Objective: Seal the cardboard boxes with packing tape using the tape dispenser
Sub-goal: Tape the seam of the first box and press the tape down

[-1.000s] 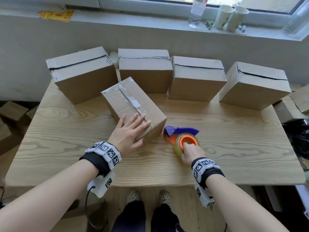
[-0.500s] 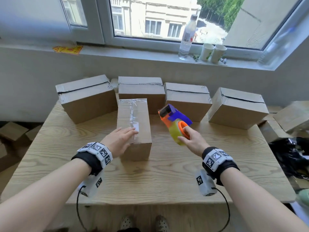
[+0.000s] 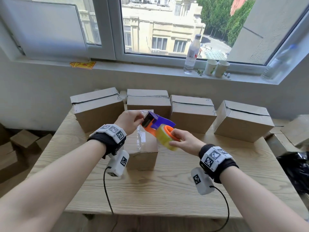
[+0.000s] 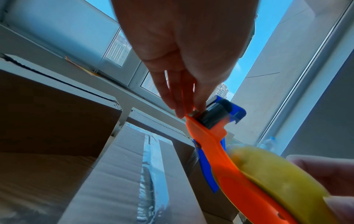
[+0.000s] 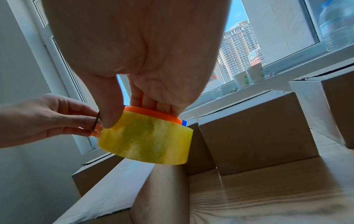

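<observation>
Dispenser point(image 3: 156, 127) held in the air above the taped box point(image 3: 142, 144) at mid-table point(image 3: 167, 190), long axis slanting from the yellow roll point(image 3: 165, 137) at lower right up to the black roller end at upper left, that end aimed toward the left hand. Right hand point(image 3: 184, 141) grips the roll, fingers tucked inside its orange core, thumb on the outer face; left hand point(image 3: 129, 121) reaches in from the left, fingertips point(image 4: 181, 112) pinching at the roller end. Four more boxes point(image 3: 192, 113) line the table's far edge under the windowsill point(image 3: 133, 67).
</observation>
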`<state>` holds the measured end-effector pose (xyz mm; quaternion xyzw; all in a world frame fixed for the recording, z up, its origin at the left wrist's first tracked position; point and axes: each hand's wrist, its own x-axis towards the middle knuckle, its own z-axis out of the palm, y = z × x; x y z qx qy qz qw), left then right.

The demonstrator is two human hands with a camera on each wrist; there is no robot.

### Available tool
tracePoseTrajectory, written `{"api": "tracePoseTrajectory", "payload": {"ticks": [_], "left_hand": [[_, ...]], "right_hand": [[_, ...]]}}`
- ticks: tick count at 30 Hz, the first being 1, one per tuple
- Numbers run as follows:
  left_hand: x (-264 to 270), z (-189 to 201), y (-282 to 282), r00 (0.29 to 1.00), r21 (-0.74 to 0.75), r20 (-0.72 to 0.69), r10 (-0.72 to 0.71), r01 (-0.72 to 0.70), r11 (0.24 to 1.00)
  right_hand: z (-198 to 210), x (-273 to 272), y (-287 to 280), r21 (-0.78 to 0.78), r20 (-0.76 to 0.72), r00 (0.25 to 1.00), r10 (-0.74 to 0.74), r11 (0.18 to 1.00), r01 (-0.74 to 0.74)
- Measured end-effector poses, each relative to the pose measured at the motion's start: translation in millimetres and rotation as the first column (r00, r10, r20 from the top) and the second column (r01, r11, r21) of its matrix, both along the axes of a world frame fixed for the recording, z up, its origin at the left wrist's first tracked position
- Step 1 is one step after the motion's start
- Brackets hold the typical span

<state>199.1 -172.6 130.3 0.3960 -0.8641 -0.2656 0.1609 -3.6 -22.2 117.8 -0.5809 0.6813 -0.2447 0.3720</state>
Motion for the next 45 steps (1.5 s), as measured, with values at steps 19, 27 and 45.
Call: {"api": "tracePoseTrajectory", "payload": {"ticks": [19,27,45], "left_hand": [[7.6,2.0,17.0,0.996,-0.355,0.042,-0.084,0.094,0.930],[1.7,9.7,24.8,0.948,-0.366,0.233,-0.219,0.294,0.883],[-0.2,15.2,24.3,0.951,-0.012,0.194,-0.242,0.249,0.968]], "right_hand": [[11.7,4.5,-11.8,0.028,-0.046,0.998,0.050,0.998,-0.048],[17.7,6.3,-12.9,0.036,-0.139,0.987,0.078,0.997,-0.073],[39.1,-6.6,-32.1,0.078,-0.396,0.918,-0.004,0.996,0.038]]}}
